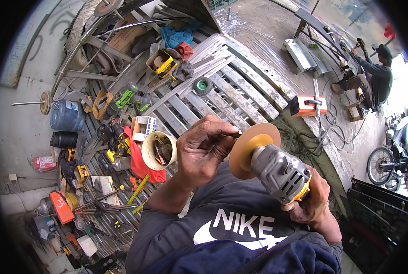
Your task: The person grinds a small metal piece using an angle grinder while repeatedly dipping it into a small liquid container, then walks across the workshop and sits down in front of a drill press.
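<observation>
My right hand [320,201] is wrapped round a grey and yellow angle grinder [281,176], held up in front of my chest. A thin tan disc [265,133] sits on its spindle, its face turned toward my left hand. Close beside the disc's edge, my left hand [203,148] is closed in a pinch. A small light tip shows at its fingertips, but I cannot make out what it is. Just left of that wrist stands a cream bucket [147,153] with small tools in it, next to a red cloth [144,169].
A slatted metal pallet [240,91] stands ahead, bearing a green-centred wheel [202,85]. Cordless tools, among them a green drill [126,97], crowd the left. An orange machine [308,106] with cables sits at right. Farther off, a person [373,75] sits working near a motorcycle [389,164].
</observation>
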### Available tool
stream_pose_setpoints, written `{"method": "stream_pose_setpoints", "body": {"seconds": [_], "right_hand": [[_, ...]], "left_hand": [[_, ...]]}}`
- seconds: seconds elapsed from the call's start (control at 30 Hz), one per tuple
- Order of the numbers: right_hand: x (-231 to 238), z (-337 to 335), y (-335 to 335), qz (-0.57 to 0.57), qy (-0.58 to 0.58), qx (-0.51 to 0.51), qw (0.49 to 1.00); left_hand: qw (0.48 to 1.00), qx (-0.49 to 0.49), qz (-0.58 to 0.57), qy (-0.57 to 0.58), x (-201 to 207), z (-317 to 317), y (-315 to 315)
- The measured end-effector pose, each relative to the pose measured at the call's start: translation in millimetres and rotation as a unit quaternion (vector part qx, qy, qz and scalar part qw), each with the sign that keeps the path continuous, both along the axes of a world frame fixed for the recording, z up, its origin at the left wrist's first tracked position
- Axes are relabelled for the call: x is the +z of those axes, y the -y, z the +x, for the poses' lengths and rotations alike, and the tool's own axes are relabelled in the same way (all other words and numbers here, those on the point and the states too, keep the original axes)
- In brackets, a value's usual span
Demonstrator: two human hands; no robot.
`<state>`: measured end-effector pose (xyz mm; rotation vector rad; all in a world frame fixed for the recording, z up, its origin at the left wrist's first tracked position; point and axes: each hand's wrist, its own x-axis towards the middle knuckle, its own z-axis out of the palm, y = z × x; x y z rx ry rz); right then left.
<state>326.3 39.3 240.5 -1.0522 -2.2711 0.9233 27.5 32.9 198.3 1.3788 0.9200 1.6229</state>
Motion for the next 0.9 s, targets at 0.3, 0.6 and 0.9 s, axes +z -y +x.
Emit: {"method": "stream_pose_setpoints", "body": {"seconds": [0.3, 0.6, 0.9], "right_hand": [[-2.4, 3.5, -0.9, 0.004, 0.003, 0.002, 1.000], [-0.3, 8.5, 1.6, -0.010, 0.004, -0.003, 1.000], [-0.3, 2.8, 0.8, 0.002, -0.001, 0.008, 1.000]], "left_hand": [[0.999, 0.020, -0.033, 0.018, 3.2, 4.3, 0.3], [0.999, -0.005, -0.019, -0.040, -7.0, -7.3, -7.9], [0.999, -0.024, -0.024, 0.001, -12.6, -2.7, -6.4]]}}
